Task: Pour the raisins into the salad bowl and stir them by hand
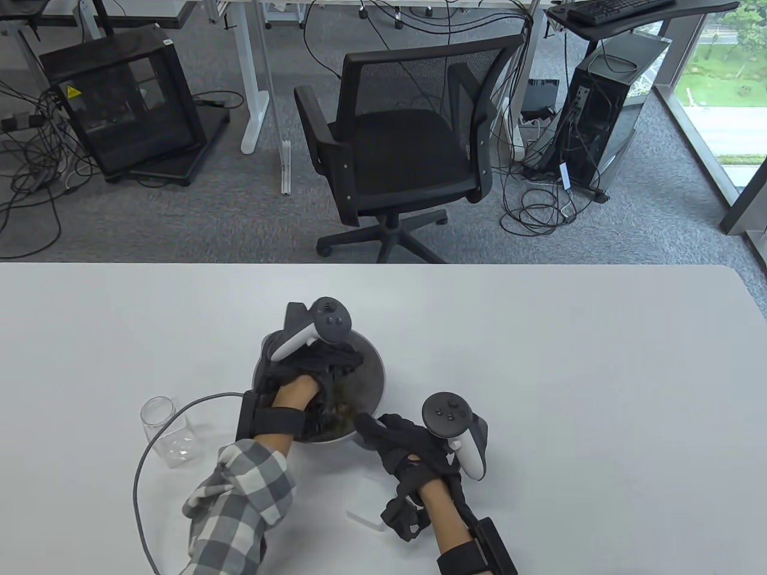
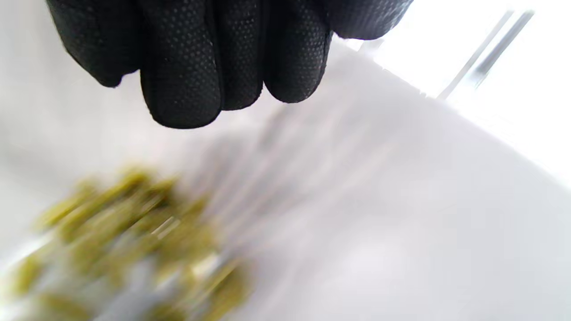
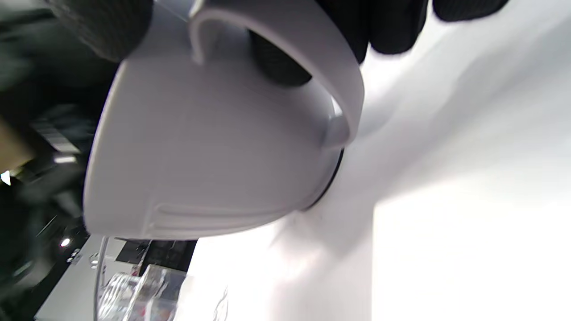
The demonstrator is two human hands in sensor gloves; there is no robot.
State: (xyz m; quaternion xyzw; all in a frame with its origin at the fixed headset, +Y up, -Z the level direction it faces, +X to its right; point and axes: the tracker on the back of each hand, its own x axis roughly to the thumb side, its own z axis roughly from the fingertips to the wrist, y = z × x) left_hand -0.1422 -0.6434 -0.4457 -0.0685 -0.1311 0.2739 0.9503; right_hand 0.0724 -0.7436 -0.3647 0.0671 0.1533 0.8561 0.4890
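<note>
The grey salad bowl (image 1: 373,372) sits near the table's front middle, with greenish raisins (image 1: 343,411) at its bottom. My left hand (image 1: 326,383) reaches down into the bowl, tracker on top. In the left wrist view its fingers (image 2: 187,89) hang loosely together just above the blurred raisins (image 2: 134,223) and the bowl's pale inner wall (image 2: 379,200), holding nothing. My right hand (image 1: 367,429) grips the bowl's near right rim. In the right wrist view its fingers (image 3: 279,67) curl round a handle-like lip on the bowl's outer wall (image 3: 214,156).
An empty clear glass jar (image 1: 165,432) stands left of the bowl, also seen low in the right wrist view as the jar (image 3: 142,294). A small white lid (image 1: 367,518) lies near the front edge. A grey cable (image 1: 139,479) loops from the left wrist. An office chair (image 1: 401,150) stands behind the table.
</note>
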